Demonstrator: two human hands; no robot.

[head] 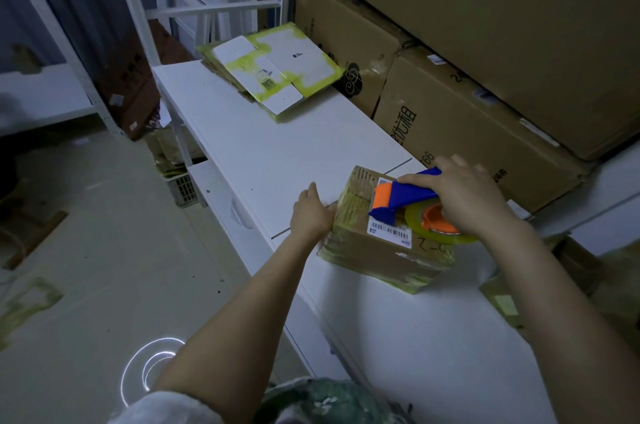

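Item 1. Cardboard box [384,243]: small, brown, edges already banded with yellowish tape. It sat on the white counter [284,153], near the front edge and just ahead of me. A barcode label [389,232] lay on its top face, with handwriting beside it that was partly covered.

Item 2. Tape dispenser [405,195]: blue body, orange guard at the nose, a roll of clear yellowish tape [417,220] on an orange hub. Its nose rested on the box top, close to the far-left corner and above the label.

Item 3. Right hand [467,195]: clamped round the dispenser's handle from above, forefinger stretched along the blue body.

Item 4. Left hand [311,212]: fingers apart and fairly straight, palm set against the box's left side, bracing it. It gripped nothing that I could see.

Item 5. Surroundings: a stack of flattened cartons [277,67] with yellow-green tape marks at the counter's far end; large stacked cartons [450,118] against the right side; a plastic basket [181,189] on the floor below the counter.

Step in hand, as I judged it: sealing the box, with the dispenser placed at the start or end of a strip across the top. I could not tell whether tape was already stuck down under the nose.

Next move, as I judged it: it called for firm downward pressure on the nose, a straight pull across the top and over the edge, and the left hand holding the box so it would not slide on the smooth counter. The strip ought to miss the barcode.
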